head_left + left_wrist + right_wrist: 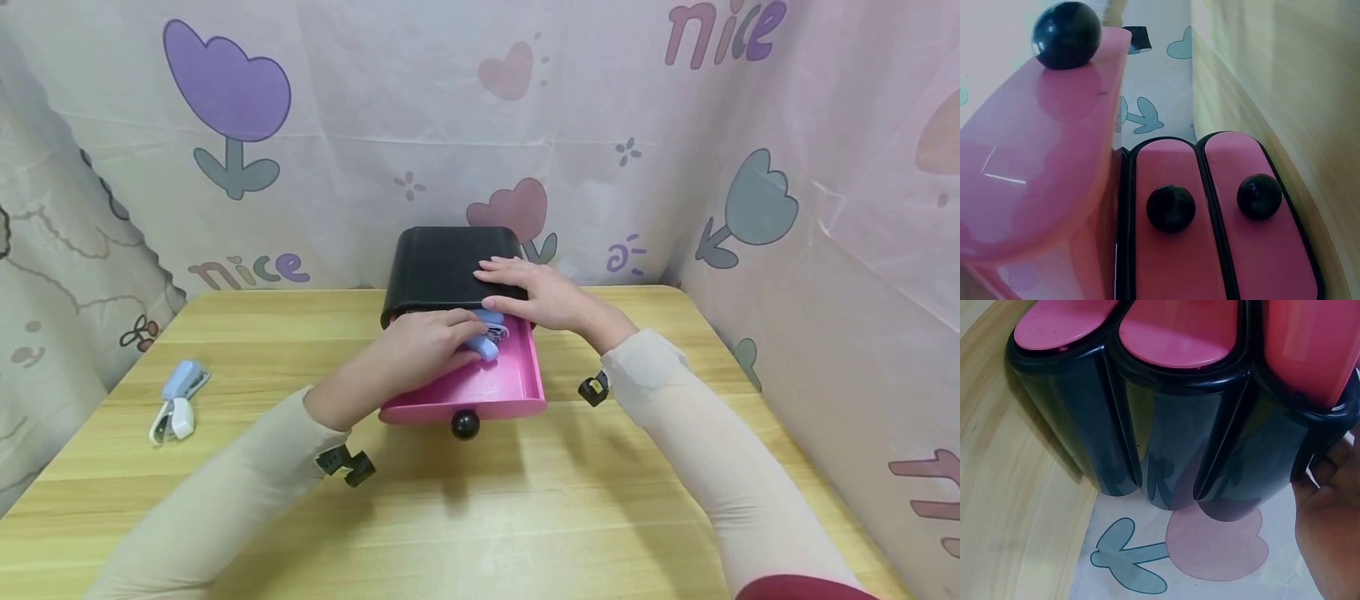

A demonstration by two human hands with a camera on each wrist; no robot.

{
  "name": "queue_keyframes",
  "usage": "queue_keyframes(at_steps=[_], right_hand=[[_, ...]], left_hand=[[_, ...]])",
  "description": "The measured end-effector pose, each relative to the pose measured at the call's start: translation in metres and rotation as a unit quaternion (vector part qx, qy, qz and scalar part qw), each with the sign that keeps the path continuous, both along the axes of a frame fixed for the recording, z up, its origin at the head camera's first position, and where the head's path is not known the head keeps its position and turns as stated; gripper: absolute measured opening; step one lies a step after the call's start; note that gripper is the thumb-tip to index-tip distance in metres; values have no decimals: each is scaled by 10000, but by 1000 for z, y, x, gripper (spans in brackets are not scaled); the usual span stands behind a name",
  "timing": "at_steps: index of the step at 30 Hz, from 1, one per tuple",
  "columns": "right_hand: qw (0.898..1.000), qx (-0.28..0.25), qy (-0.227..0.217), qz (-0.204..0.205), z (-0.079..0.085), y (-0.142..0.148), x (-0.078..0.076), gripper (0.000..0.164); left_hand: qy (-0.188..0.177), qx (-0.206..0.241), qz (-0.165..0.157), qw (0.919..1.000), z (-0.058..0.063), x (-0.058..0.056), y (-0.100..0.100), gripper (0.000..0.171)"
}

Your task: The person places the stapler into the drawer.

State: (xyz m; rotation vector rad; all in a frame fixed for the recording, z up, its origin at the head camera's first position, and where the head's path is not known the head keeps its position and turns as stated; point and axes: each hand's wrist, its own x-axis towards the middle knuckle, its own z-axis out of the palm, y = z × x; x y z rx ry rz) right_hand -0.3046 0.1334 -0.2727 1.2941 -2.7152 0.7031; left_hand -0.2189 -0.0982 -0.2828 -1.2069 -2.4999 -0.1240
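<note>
Head view: pink drawer (513, 379) juts above wood-grain table (480, 533), flower-printed cloth (375, 92) behind.

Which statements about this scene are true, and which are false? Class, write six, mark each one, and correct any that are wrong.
1. The top drawer is pulled open. True.
2. The knob on its front is white. False: it is black.
3. The person's right grip rests on the black cabinet. True.
4. The left grip holds a white stapler. False: it holds a blue stapler inside the drawer.
5. A white stapler lies on the wooden table. True.
6. The middle drawer and bottom drawer are open. False: both are shut.
</note>
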Motion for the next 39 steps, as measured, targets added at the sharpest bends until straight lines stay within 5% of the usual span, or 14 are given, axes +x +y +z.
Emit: queue_keyframes(at_steps=[7, 20, 39], right_hand=[[10000, -21, 22, -21, 1, -1, 1, 54], [10000, 16, 58, -66, 1, -1, 1, 54], [10000, 50, 39, -52, -1, -1, 1, 54]], left_hand=[[-117, 303, -57, 9995, 0, 3, -8, 44], [406, 1243, -398, 9906, -3, 9, -37, 40], [186, 1803, 651, 9813, -14, 23, -104, 49]])
